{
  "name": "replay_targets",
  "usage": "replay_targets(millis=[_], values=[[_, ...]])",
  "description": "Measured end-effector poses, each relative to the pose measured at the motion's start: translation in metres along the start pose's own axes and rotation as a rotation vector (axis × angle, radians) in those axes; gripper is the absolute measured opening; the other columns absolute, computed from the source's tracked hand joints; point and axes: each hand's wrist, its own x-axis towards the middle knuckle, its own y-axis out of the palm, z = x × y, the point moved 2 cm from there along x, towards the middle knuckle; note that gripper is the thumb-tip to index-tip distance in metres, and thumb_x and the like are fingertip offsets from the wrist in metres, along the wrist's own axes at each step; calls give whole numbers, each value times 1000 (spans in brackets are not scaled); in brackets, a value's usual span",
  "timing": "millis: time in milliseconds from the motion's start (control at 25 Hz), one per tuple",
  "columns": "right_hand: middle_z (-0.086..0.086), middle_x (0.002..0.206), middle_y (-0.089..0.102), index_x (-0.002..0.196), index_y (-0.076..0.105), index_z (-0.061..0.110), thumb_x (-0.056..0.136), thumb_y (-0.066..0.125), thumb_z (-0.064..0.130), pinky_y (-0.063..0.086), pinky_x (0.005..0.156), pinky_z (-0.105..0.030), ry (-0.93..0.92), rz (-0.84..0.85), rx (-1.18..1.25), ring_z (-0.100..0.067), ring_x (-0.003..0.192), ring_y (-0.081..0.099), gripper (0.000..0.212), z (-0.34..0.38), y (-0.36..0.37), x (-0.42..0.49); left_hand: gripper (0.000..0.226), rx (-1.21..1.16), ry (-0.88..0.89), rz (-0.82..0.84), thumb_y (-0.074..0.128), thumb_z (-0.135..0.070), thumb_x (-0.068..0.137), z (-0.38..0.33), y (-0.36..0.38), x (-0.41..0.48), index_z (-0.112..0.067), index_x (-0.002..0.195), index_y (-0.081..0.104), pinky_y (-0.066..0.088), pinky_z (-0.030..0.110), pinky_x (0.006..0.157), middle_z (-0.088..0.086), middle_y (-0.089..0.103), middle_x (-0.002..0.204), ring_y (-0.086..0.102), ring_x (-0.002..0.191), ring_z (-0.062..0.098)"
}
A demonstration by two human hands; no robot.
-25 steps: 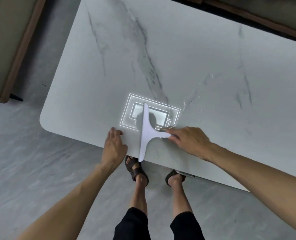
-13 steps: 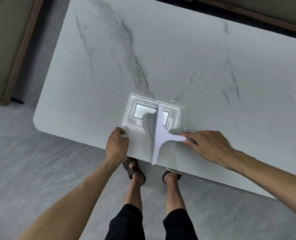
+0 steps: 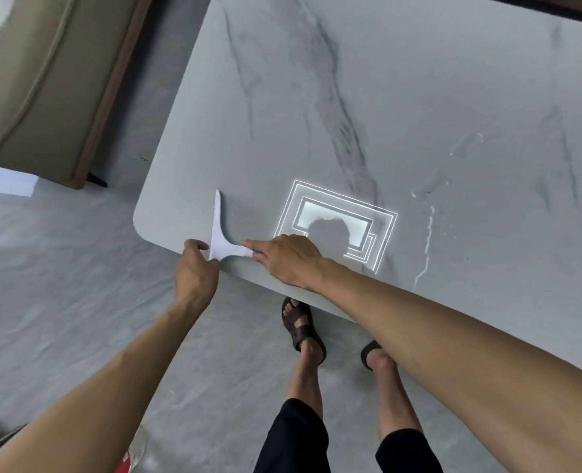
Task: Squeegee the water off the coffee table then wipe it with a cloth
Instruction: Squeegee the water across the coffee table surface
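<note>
The grey marble-look coffee table (image 3: 402, 97) fills the upper right. A white T-shaped squeegee (image 3: 218, 233) stands on it at the near left corner, blade running away from me. My right hand (image 3: 286, 259) grips its handle from the right. My left hand (image 3: 194, 268) sits at the table's near edge with curled fingers against the blade's near end, which it hides; whether it holds the blade is unclear. A thin streak of water (image 3: 426, 244) and a few wet patches (image 3: 465, 145) lie to the right of my right hand. No cloth is in view.
A beige sofa (image 3: 27, 80) with a dark wooden base stands left of the table. A white sheet (image 3: 3, 180) lies on the grey floor beside it. My sandalled feet (image 3: 304, 331) stand at the table's near edge. A ceiling light reflects on the tabletop (image 3: 333, 223).
The squeegee has swept left from the table's middle to its near left corner, leaving the water streak behind on the right. My left hand stayed at the edge, now against the blade.
</note>
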Motion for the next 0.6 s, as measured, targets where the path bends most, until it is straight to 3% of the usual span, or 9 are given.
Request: replay_targets(millis=[200, 400, 520, 600], values=[[-8, 111, 70, 136, 40, 49, 102, 33, 38, 48, 76, -41, 80, -86, 17, -33, 96, 64, 37, -44, 0, -56, 33, 77, 140, 176, 51, -5, 82, -11, 26, -7, -10, 115, 45, 37, 33, 68, 10, 57, 101, 53, 83, 30], [1, 126, 65, 140, 31, 58, 102, 33, 40, 50, 81, -37, 275, -111, 8, -25, 106, 63, 42, -126, -13, -173, 37, 163, 382, 295, 53, -1, 78, -51, 80, -59, -8, 114, 46, 37, 30, 77, 8, 52, 114, 53, 99, 28], [6, 108, 71, 137, 27, 66, 101, 38, 38, 44, 71, -32, 393, -146, 17, -22, 95, 64, 47, -169, -18, -243, 46, 333, 586, 416, 55, -2, 74, -79, 129, -103, -2, 119, 45, 38, 36, 100, 15, 40, 132, 40, 122, 33], [9, 109, 71, 136, 30, 65, 100, 39, 38, 44, 74, -32, 459, -134, 20, -22, 98, 64, 46, -195, -18, -279, 53, 449, 632, 490, 55, -5, 74, -94, 162, -130, -4, 125, 41, 30, 43, 111, 20, 26, 144, 28, 133, 38]])
